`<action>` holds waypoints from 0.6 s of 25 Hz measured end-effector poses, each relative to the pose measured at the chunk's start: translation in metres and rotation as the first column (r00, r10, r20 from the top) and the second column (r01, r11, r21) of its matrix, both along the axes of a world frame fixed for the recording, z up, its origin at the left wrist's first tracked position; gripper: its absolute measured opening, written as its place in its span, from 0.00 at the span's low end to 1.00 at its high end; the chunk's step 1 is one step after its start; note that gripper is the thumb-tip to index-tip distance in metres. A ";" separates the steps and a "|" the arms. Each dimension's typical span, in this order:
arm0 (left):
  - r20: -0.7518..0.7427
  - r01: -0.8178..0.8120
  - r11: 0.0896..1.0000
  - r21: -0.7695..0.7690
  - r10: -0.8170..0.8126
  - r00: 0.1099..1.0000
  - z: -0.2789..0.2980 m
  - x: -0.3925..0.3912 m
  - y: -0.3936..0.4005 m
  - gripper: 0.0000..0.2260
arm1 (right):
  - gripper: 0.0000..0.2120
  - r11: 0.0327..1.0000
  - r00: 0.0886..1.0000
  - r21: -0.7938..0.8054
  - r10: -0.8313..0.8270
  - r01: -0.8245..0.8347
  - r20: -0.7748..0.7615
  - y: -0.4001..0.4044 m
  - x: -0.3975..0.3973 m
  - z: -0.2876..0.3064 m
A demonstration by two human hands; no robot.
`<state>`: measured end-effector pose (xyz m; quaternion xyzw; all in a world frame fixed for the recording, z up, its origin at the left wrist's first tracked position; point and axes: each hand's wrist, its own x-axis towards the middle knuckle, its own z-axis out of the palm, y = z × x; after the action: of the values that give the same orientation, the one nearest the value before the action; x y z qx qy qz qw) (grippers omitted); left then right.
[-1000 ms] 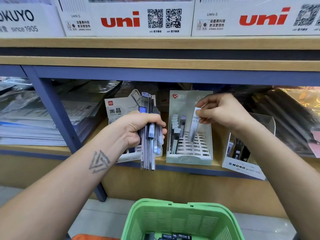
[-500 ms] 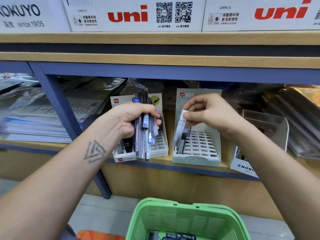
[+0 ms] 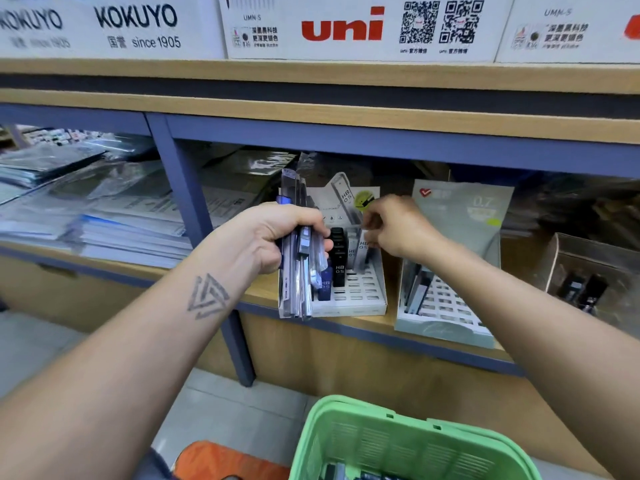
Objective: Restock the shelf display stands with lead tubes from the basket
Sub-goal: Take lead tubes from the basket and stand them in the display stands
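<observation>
A person stands facing a low wooden shelf [image 3: 263, 289] in a stationery shop, both bare forearms reaching forward. The left hand [image 3: 273, 237] is clenched around a bundle of lead tubes [image 3: 298, 271], long clear and dark cases held upright in the fist, sticking out above and below it. A triangle tattoo [image 3: 207, 296] marks the left forearm.

Just behind that bundle sits a white display stand [image 3: 363, 292] with a slotted base. Black tubes marked "HB 0.5" [image 3: 338, 261] stand upright in its left rows, and its front and right slots are bare. The right hand [image 3: 394, 225] reaches over the back of this stand, its fingers [image 3: 372, 216] curled at the top of a pale tube marked "HB 0.5" [image 3: 362, 252] that stands in the slots. Whether the fingers are pinching that tube or only touching it cannot be told.

To the right, apart from the white stand, is a pale green display stand [image 3: 446, 323] with a "0.7" backing card; a few tubes lean in its left side. Further right stands a clear box [image 3: 588, 268] holding dark items.

At the bottom of the view, a green plastic basket [image 3: 398, 441] sits below the shelf, with a few dark tubes visible at its bottom. Stacked papers in plastic sleeves [image 3: 114, 223] fill the shelf bay to the left. White cartons printed "KOKUYO" [image 3: 135, 26] and "uni" [image 3: 343, 27] line the shelf above.
</observation>
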<state>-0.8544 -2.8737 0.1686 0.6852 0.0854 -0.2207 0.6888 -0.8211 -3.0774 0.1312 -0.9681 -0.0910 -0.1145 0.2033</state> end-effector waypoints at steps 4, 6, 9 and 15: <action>0.013 -0.008 1.000 -0.016 0.008 1.000 -0.002 0.001 0.002 0.04 | 0.08 1.000 1.000 0.002 0.017 -0.016 -0.005 0.009 0.007 -0.014; 0.014 -0.004 1.000 -0.024 0.005 1.000 -0.004 0.000 0.003 0.04 | 0.08 1.000 0.999 -0.014 0.022 -0.022 -0.026 0.011 0.008 -0.018; 0.015 0.008 0.999 -0.039 -0.008 1.000 -0.006 -0.001 0.003 0.05 | 0.05 0.995 1.000 -0.096 -0.013 0.012 -0.013 0.015 0.008 -0.022; 0.011 0.050 0.997 -0.065 -0.050 0.999 -0.008 -0.003 -0.004 0.03 | 0.13 0.950 0.995 -0.303 -0.086 0.069 -0.043 0.027 -0.009 -0.005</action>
<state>-0.8575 -2.8772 0.1603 0.6653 0.0578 -0.2373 0.7055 -0.8304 -3.0506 0.1258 -0.9934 -0.0635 -0.0802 0.0512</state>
